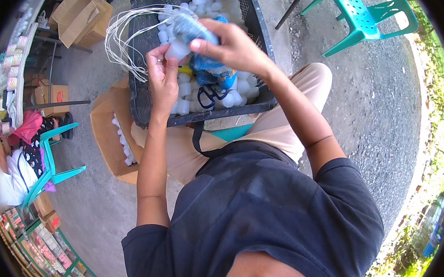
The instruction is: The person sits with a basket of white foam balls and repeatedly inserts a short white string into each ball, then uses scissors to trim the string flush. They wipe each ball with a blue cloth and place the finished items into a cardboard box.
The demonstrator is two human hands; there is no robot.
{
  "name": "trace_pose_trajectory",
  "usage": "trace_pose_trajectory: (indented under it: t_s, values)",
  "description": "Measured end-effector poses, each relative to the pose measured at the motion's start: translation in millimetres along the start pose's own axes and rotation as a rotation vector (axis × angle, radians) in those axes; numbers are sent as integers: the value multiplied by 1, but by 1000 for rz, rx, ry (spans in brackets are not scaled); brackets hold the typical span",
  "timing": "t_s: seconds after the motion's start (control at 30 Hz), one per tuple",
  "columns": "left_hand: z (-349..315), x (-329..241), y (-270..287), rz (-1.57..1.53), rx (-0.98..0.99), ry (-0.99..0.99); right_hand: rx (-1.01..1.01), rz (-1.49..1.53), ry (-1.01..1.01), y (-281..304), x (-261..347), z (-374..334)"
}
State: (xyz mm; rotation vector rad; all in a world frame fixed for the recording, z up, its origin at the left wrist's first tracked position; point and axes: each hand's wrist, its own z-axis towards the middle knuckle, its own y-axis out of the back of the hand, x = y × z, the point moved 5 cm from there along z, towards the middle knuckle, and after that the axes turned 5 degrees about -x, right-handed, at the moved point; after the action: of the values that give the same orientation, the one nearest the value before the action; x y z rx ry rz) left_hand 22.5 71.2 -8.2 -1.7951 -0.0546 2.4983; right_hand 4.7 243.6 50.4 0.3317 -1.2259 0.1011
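My left hand [164, 75] pinches a small white plastic cup-like piece [177, 51] between thumb and fingers. Close against it, my right hand [231, 44] grips a blurred grey-blue rounded bundle [193, 27]; its exact kind does not show. Loops of thin white cord [122, 40] hang out to the left of both hands. Below them, crumpled blue plastic [207, 63] and a pair of dark-blue-handled scissors [210, 96] lie on many similar white pieces [241, 88]. All this sits in a black plastic crate [150, 103] in front of me.
A cardboard box [109, 127] with more white pieces stands left of the crate. Green plastic chairs [362, 15] are at the far right and left. Another person [15, 168] sits at the left beside shelves of goods [49, 248]. Open cartons [82, 17] lie at upper left.
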Motion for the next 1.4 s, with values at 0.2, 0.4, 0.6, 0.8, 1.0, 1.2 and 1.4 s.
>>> trace_pose_trajectory:
  t_s: [0.2,0.4,0.6,0.8,1.0,1.2,1.4]
  values:
    - [-25,-12,-24,185,37,-120,-118,-190,-92,-14,-16,3]
    - [-12,0,-13,-557,-227,308,-276,893,-486,-14,-53,-3]
    - [-5,4,-47,-284,-201,271,-358,-241,40,-20,-13,-4]
    - [-15,9,-60,-426,-75,378,-372,-86,-114,-1,-34,-9]
    - [-12,9,-46,-753,-254,702,-310,299,-134,3,-40,-23]
    - [-29,19,-42,-646,-103,945,-90,-296,-266,0,-24,-18]
    - [-27,13,11,-556,-190,655,39,-712,-122,53,-40,0]
